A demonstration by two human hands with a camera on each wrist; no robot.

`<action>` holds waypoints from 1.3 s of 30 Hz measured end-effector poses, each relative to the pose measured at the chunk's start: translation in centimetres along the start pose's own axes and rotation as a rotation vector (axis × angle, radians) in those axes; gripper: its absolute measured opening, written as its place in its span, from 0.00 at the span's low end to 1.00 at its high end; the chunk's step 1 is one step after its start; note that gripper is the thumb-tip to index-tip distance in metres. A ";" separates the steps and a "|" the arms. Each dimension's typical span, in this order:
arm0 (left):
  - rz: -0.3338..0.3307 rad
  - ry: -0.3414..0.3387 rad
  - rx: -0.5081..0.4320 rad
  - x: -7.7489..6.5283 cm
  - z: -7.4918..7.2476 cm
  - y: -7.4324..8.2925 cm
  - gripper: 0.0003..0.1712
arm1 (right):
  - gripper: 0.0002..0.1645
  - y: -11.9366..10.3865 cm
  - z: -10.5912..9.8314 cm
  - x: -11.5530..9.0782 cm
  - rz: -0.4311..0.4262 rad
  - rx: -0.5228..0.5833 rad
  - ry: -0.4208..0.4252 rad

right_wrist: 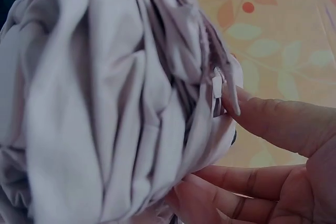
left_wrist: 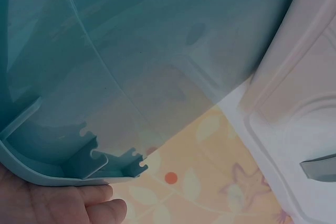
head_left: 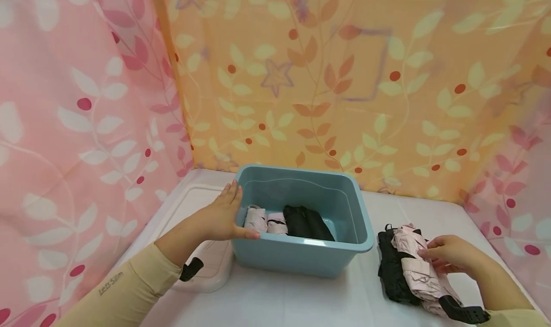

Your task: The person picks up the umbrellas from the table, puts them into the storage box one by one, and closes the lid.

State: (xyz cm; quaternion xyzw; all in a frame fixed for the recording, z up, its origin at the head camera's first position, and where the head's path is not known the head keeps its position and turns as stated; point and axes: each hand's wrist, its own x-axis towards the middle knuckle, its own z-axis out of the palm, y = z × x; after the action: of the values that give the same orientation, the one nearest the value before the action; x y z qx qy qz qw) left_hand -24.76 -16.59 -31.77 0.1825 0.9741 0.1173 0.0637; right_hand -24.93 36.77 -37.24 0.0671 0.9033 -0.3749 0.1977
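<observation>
A blue plastic bin [head_left: 297, 257] stands on the white table, holding pale pink folded umbrellas [head_left: 277, 223] and black ones [head_left: 307, 223]. My left hand [head_left: 224, 217] rests on its left front corner, fingers straight along the left rim and thumb over the front rim. The left wrist view shows that hand's fingers [left_wrist: 97, 208] against the rim's edge. To the bin's right, a pink folded umbrella [head_left: 417, 272] lies beside a black folded umbrella [head_left: 391, 269]. My right hand [head_left: 456, 257] pinches the pink one's pleated cloth [right_wrist: 115, 98] between thumb and fingers.
A white lid [head_left: 215, 269] lies flat to the left of the bin, partly behind my left forearm. Leaf-patterned curtains [head_left: 318, 78] close off the back and both sides of the white tabletop [head_left: 280, 298].
</observation>
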 end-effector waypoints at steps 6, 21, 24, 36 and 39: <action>-0.004 0.005 0.009 0.0 0.2 0.1 0.79 | 0.27 0.0 0.1 0.0 -0.003 -0.012 0.019; -0.004 -0.005 0.000 -0.2 0.0 0.1 0.79 | 0.34 -1.0 1.1 0.1 0.028 -0.097 0.065; -0.003 -0.007 -0.003 -0.2 0.0 0.2 0.78 | 0.31 -1.0 1.1 -0.1 0.033 -0.093 0.073; -0.007 -0.006 0.005 0.0 0.2 0.1 0.79 | 0.29 -1.3 1.3 0.1 0.045 -0.115 0.062; -0.008 -0.006 0.011 0.0 0.2 0.0 0.79 | 0.30 -1.2 1.4 0.3 0.050 -0.103 0.047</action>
State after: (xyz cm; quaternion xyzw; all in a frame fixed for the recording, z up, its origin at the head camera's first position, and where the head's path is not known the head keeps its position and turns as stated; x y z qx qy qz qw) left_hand -24.77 -16.56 -31.99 0.1794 0.9753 0.1110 0.0658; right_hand -25.06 34.88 -37.44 0.0881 0.9238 -0.3213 0.1887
